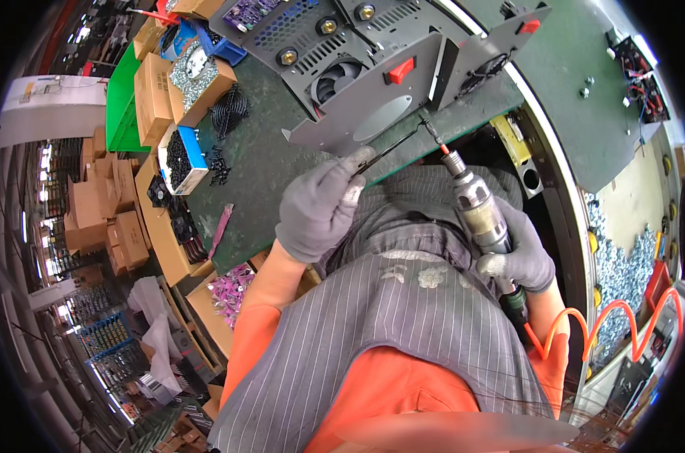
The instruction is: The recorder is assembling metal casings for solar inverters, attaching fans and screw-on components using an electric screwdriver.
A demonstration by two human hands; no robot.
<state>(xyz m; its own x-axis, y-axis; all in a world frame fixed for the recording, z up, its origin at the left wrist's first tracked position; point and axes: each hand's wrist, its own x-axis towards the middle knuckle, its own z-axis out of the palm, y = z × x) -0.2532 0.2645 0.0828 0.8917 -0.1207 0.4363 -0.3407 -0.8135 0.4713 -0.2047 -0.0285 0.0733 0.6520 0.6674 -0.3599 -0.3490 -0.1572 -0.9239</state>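
Observation:
My right hand (pixel 525 253), in a grey glove, is wrapped round a metal-bodied air screwdriver (pixel 482 215) with an orange coiled hose (pixel 622 309). The bit (pixel 433 134) points up and away, towards the grey metal chassis (pixel 342 140). Between the fingertips of my gloved left hand (pixel 320 208) is a thin black rod-like piece (pixel 391 148), its kind unclear. Its far end comes close to the bit's tip; whether they touch I cannot tell. Both tools are just in front of the chassis panels, which carry red rocker switches (pixel 401 71) and a black fan (pixel 336 81).
Black wire fan guards (pixel 229 109) and loose black screws (pixel 219 167) lie left of the chassis. Beside them stand a box of black screws (pixel 182 160), a carton of silver hardware (pixel 199 75) and a green bin (pixel 123 106). A metal rail (pixel 558 151) edges the bench on the right.

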